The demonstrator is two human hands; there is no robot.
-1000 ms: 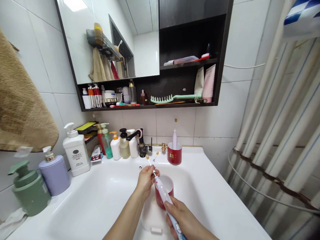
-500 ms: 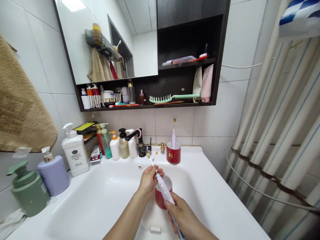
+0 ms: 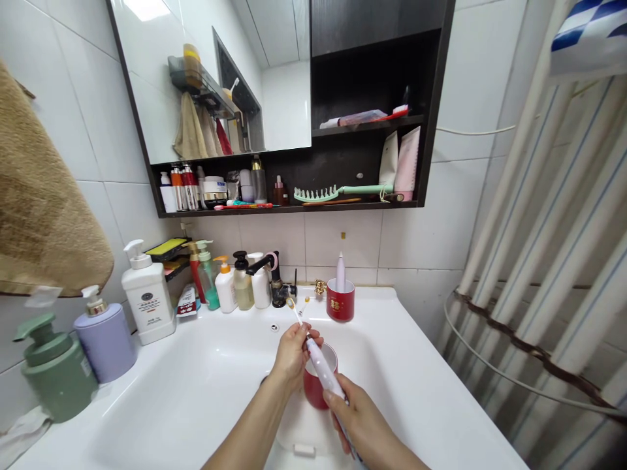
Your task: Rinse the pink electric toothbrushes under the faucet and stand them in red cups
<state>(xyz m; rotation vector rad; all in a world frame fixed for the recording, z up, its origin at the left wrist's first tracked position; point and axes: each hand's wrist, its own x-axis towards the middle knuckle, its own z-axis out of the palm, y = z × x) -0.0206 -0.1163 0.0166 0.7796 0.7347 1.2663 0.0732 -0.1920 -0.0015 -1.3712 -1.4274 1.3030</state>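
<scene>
A white brush head [image 3: 296, 312] points up and to the left, its lower end pinched in the fingers of my left hand [image 3: 292, 351]. Just below it, the pale pink electric toothbrush handle [image 3: 321, 365] slants down to the right, with my right hand [image 3: 355, 411] wrapped round it. The thin metal tip of the handle is by my left fingertips; whether head and handle are joined is too small to tell. Behind the handle a red cup [image 3: 313, 391] stands in the basin, partly covered by my hands.
The white sink [image 3: 196, 391] lies below. At its back are a black faucet [image 3: 277, 281] and another red cup [image 3: 339, 301] holding a pale handle. Pump bottles [image 3: 148, 300] line the left rim. A dark cabinet [image 3: 343, 156] hangs above, pipes [image 3: 529, 261] at right.
Both hands keep their grips and have hardly moved. The handle sits very slightly more upright, and the view has shifted a little.
</scene>
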